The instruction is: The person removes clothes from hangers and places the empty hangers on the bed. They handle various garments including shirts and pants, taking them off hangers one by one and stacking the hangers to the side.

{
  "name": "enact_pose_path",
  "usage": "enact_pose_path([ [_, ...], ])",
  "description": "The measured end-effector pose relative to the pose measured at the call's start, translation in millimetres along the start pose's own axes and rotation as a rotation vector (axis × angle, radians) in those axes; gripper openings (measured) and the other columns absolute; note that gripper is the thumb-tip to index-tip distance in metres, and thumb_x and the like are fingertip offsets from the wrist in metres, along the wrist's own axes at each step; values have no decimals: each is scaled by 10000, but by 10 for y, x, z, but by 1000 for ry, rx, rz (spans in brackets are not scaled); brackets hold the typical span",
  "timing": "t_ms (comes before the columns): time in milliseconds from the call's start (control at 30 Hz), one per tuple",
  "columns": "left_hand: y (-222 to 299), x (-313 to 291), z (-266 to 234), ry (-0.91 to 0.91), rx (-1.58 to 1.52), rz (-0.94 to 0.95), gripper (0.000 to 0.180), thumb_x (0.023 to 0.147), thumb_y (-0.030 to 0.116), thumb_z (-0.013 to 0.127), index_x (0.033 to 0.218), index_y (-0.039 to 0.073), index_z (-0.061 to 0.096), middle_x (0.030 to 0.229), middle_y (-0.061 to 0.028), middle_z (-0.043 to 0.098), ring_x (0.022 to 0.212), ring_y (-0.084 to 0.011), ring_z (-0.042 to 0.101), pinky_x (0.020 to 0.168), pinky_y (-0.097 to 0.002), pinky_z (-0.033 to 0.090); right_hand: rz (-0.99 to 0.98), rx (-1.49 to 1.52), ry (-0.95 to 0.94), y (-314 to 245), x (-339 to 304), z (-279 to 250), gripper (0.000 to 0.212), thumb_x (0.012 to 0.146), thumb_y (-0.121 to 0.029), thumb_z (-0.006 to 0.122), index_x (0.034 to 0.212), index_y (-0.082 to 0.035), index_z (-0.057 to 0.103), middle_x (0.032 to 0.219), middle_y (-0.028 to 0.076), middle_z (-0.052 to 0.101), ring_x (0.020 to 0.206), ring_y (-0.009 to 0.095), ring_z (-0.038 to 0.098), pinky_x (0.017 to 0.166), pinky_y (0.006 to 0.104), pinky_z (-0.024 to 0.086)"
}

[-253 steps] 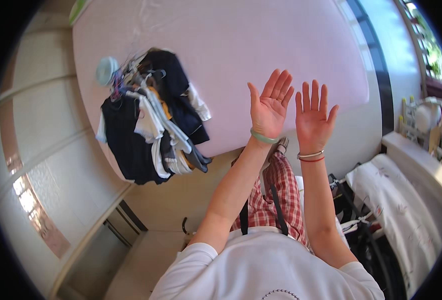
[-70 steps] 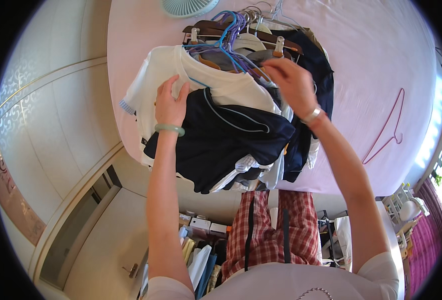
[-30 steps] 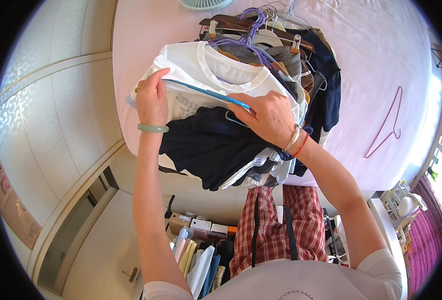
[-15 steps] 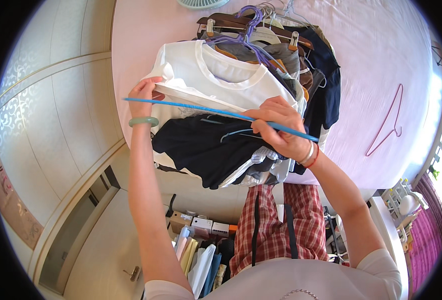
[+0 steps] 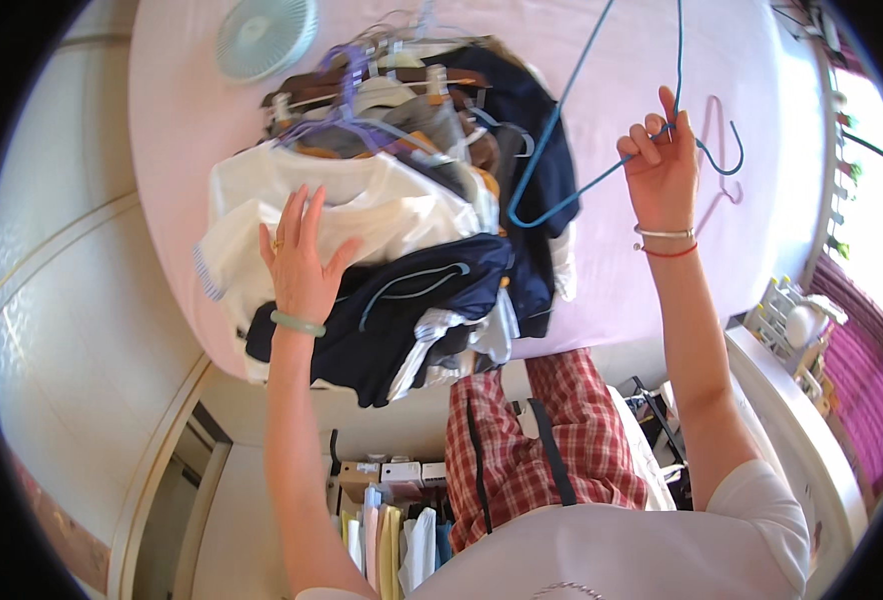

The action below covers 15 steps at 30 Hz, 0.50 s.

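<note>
My right hand (image 5: 662,165) is raised over the right part of the bed, its fingers closed around a thin blue clothes hanger (image 5: 680,60) near the hook. The hanger's triangle stretches up and to the left, and nothing hangs on it. With fingers spread, my left hand (image 5: 302,250) lies over a white T-shirt (image 5: 402,215) on top of a heap of clothes. A dark navy garment (image 5: 362,320) lies just below the shirt. Purple hangers (image 5: 350,90) stick out of the heap at the shirt's neckline.
A pale green round fan (image 5: 267,38) lies at the far left of the pink bed sheet (image 5: 177,150). Behind my right hand is a pink hanger (image 5: 721,150). Folded clothes (image 5: 390,540) and small boxes (image 5: 402,474) stand below the bed's near edge.
The blue hanger has come away from the white T-shirt, up and to the right in my right hand. My left hand has let go of the shirt's edge and spread over it. The view has shifted.
</note>
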<state>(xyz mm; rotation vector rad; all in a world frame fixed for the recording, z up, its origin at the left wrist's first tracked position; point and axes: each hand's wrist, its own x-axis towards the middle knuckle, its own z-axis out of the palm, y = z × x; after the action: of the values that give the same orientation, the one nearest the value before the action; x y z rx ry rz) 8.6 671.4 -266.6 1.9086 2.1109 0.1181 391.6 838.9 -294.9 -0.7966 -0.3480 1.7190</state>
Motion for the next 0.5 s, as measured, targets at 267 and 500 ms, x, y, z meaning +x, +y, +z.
enact_pose_path([
  [267, 323, 42, 343, -60, 24, 63, 713, 910, 548, 560, 1479, 159, 376, 1472, -96, 451, 1359, -268, 420, 1149, -571, 120, 2, -333, 549, -1252, 10, -2470, 335, 1034, -341, 473, 1174, -72, 616, 736, -6, 564, 545, 79, 352, 539, 259, 338],
  [500, 460, 57, 346, -90, -6, 9, 567, 993, 456, 472, 1463, 148, 399, 1459, -86, 468, 1355, -266, 425, 1152, -537, 150, 95, -457, 711, -1443, -131, -3435, 360, 1038, -357, 462, 1183, -66, 618, 731, 5, 597, 525, 77, 354, 500, 242, 333],
])
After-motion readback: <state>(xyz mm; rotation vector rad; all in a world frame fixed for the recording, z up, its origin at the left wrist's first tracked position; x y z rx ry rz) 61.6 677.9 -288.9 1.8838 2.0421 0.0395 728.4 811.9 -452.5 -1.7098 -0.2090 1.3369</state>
